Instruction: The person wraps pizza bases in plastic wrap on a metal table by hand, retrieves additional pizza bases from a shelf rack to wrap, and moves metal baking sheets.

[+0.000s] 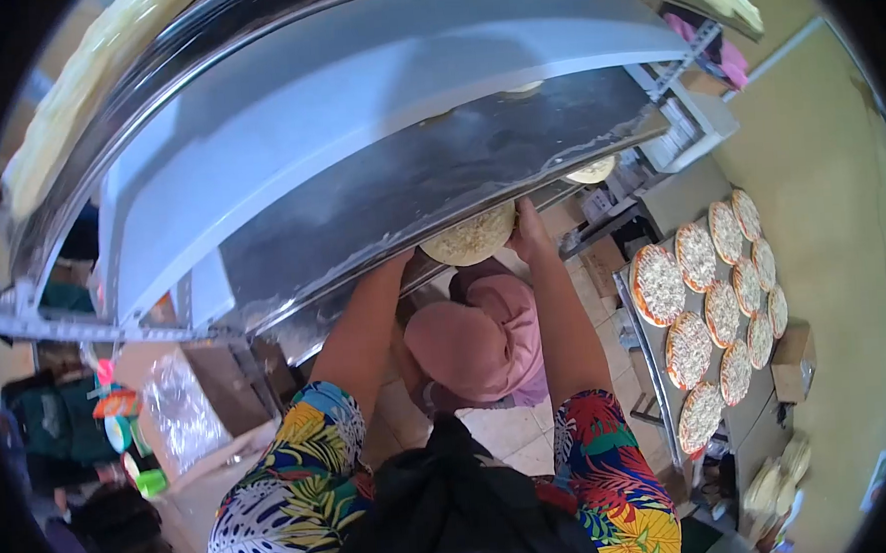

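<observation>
A round pizza (pixel 469 237) topped with pale shreds is held level between my two hands, just under the front edge of a dark metal tray (pixel 359 196). My left hand (pixel 409 260) grips its left side, with the fingers mostly hidden by the tray edge and the pizza. On the right side, my right hand (pixel 528 229) is closed around the rim. The pizza's far part is hidden under the tray. Another pale round (pixel 593 170) shows on the lower shelf to the right.
Below my arms, a person in a pink head covering (pixel 467 345) is close by. At right, a table (pixel 654 381) bears several topped pizzas (pixel 689 349). A metal rack (pixel 65 321) frames the shelves. Cardboard boxes (pixel 208 384) stand at left, one with clear plastic.
</observation>
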`<state>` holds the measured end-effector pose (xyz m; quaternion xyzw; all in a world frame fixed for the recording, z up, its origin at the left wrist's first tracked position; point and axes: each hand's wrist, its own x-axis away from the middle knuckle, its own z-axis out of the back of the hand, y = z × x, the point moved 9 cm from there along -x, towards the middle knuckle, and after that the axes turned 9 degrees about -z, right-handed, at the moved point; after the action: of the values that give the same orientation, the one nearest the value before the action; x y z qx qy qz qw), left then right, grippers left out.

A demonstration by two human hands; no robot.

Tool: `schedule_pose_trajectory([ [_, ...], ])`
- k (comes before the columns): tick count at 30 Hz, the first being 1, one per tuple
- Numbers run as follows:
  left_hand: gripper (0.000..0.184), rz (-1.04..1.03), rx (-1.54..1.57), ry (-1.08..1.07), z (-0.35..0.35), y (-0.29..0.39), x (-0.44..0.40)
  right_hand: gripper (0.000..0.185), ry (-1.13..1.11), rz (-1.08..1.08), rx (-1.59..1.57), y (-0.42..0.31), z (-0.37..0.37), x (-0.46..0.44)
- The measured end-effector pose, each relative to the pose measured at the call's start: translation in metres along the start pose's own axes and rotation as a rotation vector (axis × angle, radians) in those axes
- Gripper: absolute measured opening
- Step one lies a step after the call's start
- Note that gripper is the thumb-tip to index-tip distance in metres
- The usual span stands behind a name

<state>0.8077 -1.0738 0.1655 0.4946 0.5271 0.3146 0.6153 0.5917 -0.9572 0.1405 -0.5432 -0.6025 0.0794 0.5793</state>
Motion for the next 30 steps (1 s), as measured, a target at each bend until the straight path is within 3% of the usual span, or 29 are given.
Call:
schedule_pose_trajectory([
  [1, 0.038, 0.011, 0.011, 0.044, 0.022, 0.0, 0.009, 0.064, -0.042, -0.013, -0.048, 0.008, -0.018, 0.009],
  [2, 0.039, 0.021, 0.02, 0.09, 0.049, -0.065, 0.017, 0.064, -0.067, -0.043, -0.03, 0.019, -0.031, 0.01],
  [3, 0.039, 0.029, -0.002, 0.126, 0.071, -0.069, 0.026, 0.062, -0.136, -0.065, -0.05, 0.028, -0.044, 0.008],
  [5, 0.041, 0.482, 0.886, 0.228, 0.078, -0.108, 0.06, 0.057, -0.212, -0.142, 0.012, 0.042, -0.076, 0.019],
  [8, 0.048, 0.473, 0.934, 0.188, 0.11, -0.043, 0.087, 0.056, -0.196, -0.206, 0.125, 0.067, -0.115, 0.041],
  [11, 0.057, 0.453, 0.934, 0.295, 0.14, 0.03, 0.124, 0.057, -0.354, -0.228, 0.143, 0.106, -0.146, 0.033],
  [15, 0.068, 0.545, 0.843, 0.415, 0.182, 0.058, 0.202, 0.062, -0.393, -0.377, 0.318, 0.137, -0.184, 0.096],
  [20, 0.068, 0.361, 0.84, 0.55, 0.211, 0.11, 0.302, 0.062, -0.681, -0.472, 0.417, 0.197, -0.224, 0.169],
  [22, 0.066, 0.182, 0.82, 0.613, 0.229, 0.15, 0.338, 0.064, -0.668, -0.395, 0.436, 0.222, -0.238, 0.184],
  [24, 0.058, 0.095, 0.775, 0.759, 0.249, 0.165, 0.384, 0.062, -1.055, -0.225, 0.747, 0.238, -0.273, 0.229],
  [26, 0.056, 0.114, 0.757, 0.934, 0.255, 0.2, 0.436, 0.059, -0.917, -0.494, 0.463, 0.264, -0.282, 0.267],
  [30, 0.063, -0.022, 0.65, 1.183, 0.257, 0.256, 0.541, 0.058, -1.125, -0.495, 0.65, 0.311, -0.307, 0.361],
])
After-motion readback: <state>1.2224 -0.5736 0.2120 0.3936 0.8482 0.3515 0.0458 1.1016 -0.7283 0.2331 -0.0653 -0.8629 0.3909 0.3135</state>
